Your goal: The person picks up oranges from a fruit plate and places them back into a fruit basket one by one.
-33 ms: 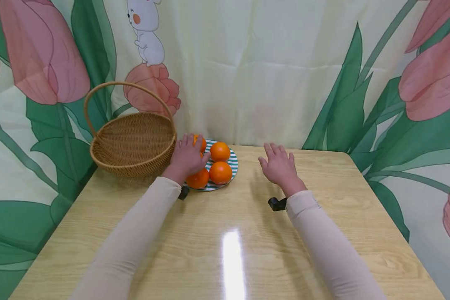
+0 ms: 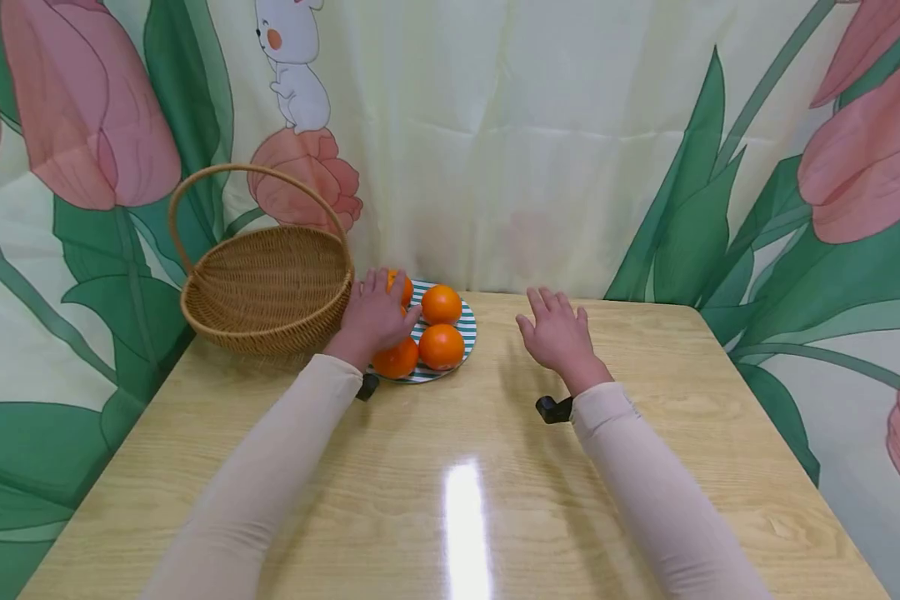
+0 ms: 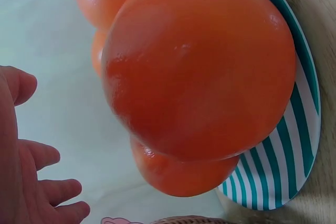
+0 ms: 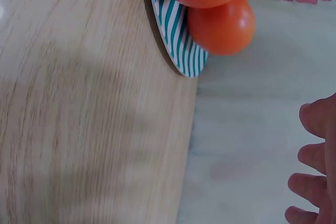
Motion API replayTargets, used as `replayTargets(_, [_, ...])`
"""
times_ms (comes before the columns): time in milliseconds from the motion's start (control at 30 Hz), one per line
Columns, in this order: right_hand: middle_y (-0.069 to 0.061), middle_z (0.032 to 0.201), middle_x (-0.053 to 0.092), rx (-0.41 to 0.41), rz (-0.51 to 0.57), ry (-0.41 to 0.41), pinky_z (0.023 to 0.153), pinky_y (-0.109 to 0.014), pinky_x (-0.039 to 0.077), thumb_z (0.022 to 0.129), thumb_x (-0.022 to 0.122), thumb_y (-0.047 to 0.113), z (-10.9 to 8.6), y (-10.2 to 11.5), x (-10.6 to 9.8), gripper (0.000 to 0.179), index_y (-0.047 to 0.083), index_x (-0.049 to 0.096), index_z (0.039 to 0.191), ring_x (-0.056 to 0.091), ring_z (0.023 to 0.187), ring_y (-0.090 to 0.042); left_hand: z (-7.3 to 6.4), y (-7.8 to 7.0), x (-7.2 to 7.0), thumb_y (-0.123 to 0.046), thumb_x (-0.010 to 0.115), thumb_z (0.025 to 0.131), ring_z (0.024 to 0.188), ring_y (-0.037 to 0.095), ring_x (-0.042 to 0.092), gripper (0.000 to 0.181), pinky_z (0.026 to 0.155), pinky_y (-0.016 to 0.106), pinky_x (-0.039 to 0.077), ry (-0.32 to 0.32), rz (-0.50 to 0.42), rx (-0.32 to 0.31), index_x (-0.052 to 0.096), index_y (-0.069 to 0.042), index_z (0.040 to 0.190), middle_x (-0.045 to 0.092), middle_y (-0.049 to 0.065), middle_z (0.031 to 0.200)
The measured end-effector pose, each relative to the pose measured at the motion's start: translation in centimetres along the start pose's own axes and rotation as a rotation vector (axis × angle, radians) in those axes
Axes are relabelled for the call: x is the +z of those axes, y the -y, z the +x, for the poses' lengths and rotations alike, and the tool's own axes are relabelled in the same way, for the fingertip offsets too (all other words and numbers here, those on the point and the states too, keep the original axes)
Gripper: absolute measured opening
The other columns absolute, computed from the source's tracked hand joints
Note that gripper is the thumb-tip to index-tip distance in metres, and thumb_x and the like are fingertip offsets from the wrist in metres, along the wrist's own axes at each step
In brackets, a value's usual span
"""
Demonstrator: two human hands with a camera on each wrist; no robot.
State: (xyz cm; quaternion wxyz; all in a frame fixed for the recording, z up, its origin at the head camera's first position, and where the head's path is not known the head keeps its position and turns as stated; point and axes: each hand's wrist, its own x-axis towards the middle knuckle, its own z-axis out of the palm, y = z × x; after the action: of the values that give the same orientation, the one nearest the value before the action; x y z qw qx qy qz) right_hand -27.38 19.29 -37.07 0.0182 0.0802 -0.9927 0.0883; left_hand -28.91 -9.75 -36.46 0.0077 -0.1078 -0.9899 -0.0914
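Several glossy oranges sit on a round plate [image 2: 467, 327] with green and white stripes, near the back of the table. My left hand [image 2: 375, 317] is over the plate's left side, fingers spread and holding nothing. It hides part of the plate and of the oranges behind it. In the left wrist view a large orange [image 3: 199, 66] fills the middle, apart from the fingers [image 3: 60, 190]. To the right of the plate, my right hand [image 2: 558, 333] hovers above the table with its fingers extended. The nearest fruit to it is the front right orange [image 2: 441, 347].
A wicker basket [image 2: 270, 279] with a tall arched handle stands at the table's back left, close beside my left hand. Behind the wooden table [image 2: 390, 483] hangs a curtain [image 2: 570, 167] printed with tulips and a white rabbit.
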Motion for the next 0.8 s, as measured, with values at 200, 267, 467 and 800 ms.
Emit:
replayTargets(200, [-0.015,0.16,0.021,-0.008,0.006,-0.002,0.112,-0.067,0.011,0.103,0.032,0.042,0.2,0.5,0.1,0.062,0.012,0.02,0.155,0.014,0.147,-0.04,-0.4,0.1,-0.6,-0.053,0.028,0.099,0.149,0.038,0.006,0.073,0.118,0.056,0.007,-0.004,0.007,0.0,0.009,-0.013,0.157,0.011,0.019,0.161])
replayTargets(267, [-0.015,0.16,0.02,-0.011,0.01,-0.001,0.112,-0.066,0.011,0.102,0.032,0.043,0.2,0.7,0.1,0.062,0.012,0.019,0.155,0.014,0.147,-0.04,-0.6,0.2,-0.9,-0.052,0.028,0.099,0.149,0.038,0.006,0.072,0.118,0.057,0.007,-0.009,0.004,-0.001,0.009,-0.013,0.157,0.01,0.019,0.162])
replayTargets(467, [-0.016,0.16,0.02,-0.034,0.039,-0.021,0.112,-0.067,0.012,0.102,0.034,0.043,0.3,1.2,0.1,0.063,0.012,0.021,0.155,0.016,0.146,-0.041,-1.2,0.6,-1.5,-0.052,0.031,0.099,0.148,0.038,0.009,0.073,0.118,0.057,0.006,-0.035,-0.009,-0.017,0.01,-0.013,0.157,0.012,0.018,0.161])
replayTargets(800, [-0.016,0.16,0.021,-0.07,0.074,-0.026,0.113,-0.066,0.012,0.101,0.036,0.047,0.3,2.3,0.5,0.065,0.013,0.021,0.155,0.016,0.146,-0.04,-2.3,2.1,-2.5,-0.051,0.034,0.098,0.148,0.042,0.007,0.073,0.117,0.06,0.005,-0.072,-0.03,-0.036,0.015,-0.011,0.156,0.015,0.022,0.16])
